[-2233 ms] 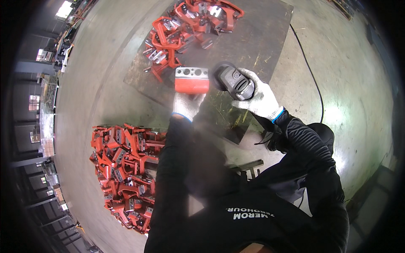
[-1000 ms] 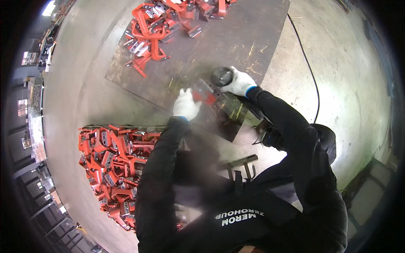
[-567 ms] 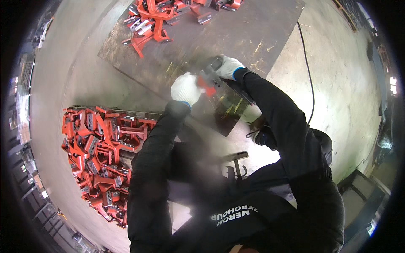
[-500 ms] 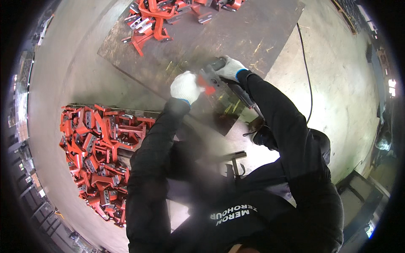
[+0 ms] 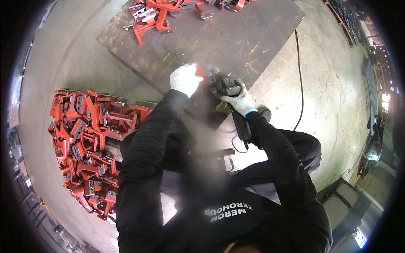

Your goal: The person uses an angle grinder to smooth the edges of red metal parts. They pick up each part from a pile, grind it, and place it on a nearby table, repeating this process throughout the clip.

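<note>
My left hand (image 5: 184,79), in a white knit glove, is closed on a red metal bracket (image 5: 201,73); only a small part of the bracket shows beyond the fingers. With my right hand (image 5: 240,99), also gloved, I grip a dark angle grinder (image 5: 228,87) around its head. The grinder's body (image 5: 241,125) points back toward my knee. Its head is right beside the bracket's bare metal end, which is blurred, so I cannot tell if they touch. Both hands are over the near edge of a dark metal plate (image 5: 236,46).
More red brackets (image 5: 158,14) lie at the far side of the plate. A large heap of red brackets (image 5: 84,147) stands to my left. A black cable (image 5: 301,80) runs across the floor at right. Below my hands is a small dark metal stand (image 5: 225,152), partly blurred.
My right hand and the grinder have come nearer to me and turned, so that the grinder's head now shows beside the bracket. The left hand has risen slightly with the bracket.
</note>
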Demonstrator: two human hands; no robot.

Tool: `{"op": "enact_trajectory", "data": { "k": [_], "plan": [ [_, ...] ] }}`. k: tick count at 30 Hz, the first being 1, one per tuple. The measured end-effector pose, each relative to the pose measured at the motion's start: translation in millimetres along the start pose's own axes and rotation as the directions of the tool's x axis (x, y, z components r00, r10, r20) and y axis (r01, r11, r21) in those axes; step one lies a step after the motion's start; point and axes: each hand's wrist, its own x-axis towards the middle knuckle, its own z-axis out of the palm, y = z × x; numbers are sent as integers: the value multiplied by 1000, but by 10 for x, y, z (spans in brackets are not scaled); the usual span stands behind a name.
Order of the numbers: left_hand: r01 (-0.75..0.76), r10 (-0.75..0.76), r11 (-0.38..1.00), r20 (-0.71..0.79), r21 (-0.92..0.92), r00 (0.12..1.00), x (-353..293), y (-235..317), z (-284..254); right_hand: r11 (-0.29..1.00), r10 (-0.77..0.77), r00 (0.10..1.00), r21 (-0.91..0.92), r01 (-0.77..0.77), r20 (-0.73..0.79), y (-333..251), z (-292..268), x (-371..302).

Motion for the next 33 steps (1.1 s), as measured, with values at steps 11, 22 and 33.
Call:
{"op": "enact_trajectory", "data": {
  "k": [11,22,33],
  "plan": [
    [-67,71,996,-81,56,994,29,16,109,897,-288,957,-356,261,-24,248,224,131],
    [-71,77,996,-105,59,992,48,-18,155,920,-222,975,-335,204,-15,-322,105,466],
    [-57,59,998,-47,37,997,56,8,97,714,-463,867,-502,489,186,-118,432,1171]
  ]
}}
